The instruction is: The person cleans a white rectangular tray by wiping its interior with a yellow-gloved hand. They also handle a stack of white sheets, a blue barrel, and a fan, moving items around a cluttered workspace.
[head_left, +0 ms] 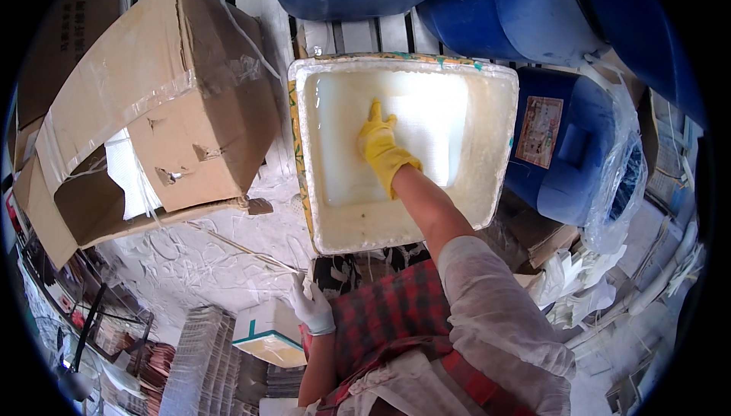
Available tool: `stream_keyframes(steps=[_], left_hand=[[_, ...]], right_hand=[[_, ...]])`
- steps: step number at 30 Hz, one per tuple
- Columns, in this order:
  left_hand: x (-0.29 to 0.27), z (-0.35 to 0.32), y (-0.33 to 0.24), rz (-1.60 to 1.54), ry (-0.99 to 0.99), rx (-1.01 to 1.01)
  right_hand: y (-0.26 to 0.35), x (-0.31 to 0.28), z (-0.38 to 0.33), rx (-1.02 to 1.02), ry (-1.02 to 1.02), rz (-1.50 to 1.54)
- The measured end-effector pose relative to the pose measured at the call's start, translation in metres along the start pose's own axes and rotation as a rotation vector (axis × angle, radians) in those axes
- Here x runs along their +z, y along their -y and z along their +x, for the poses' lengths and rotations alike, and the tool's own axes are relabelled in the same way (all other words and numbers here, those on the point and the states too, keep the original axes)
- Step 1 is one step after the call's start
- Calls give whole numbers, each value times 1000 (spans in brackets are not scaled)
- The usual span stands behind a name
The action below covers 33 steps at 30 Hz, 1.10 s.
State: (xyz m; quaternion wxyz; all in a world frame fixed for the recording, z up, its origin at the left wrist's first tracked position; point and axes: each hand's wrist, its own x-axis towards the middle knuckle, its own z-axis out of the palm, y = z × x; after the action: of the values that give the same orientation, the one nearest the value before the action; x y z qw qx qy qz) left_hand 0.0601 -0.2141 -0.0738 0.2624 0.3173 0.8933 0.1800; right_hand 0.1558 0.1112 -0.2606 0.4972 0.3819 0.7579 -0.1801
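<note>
My right hand (pixel 383 144) wears a yellow rubber glove and reaches down into a white foam tub (pixel 407 218). Its index finger and thumb are stretched apart; the other fingers are hard to make out. The tub holds pale, cloudy liquid (pixel 343 180). Beside the glove lies a bright white sheet (pixel 426 130) with a fine grid texture, partly washed out by glare. My left hand (pixel 313 311), in a white glove, is outside the tub below its near left corner. Its fingers are loosely bent and apart, with nothing visible in them.
A torn cardboard box (pixel 221 123) stands to the left. Blue plastic jerrycans (pixel 560 149) crowd the far side and the right. A small white box with green tape (pixel 270 328) and stacked, grid-patterned sheets (pixel 199 363) lie at the lower left. Crumpled plastic (pixel 586 286) is at right.
</note>
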Motion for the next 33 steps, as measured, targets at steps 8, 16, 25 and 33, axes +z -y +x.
stream_keyframes(steps=[8,16,25,33], left_hand=[[1,3,-1,-53,22,-15],[4,9,-6,20,12,25],[6,9,-7,3,14,-34],[7,2,-12,1,2,-11]], right_hand=[[-55,-26,-74,-176,-189,215],[-121,57,-76,-14,-361,287],[-103,96,-26,-33,-427,377],[-126,83,-18,-29,-506,533]])
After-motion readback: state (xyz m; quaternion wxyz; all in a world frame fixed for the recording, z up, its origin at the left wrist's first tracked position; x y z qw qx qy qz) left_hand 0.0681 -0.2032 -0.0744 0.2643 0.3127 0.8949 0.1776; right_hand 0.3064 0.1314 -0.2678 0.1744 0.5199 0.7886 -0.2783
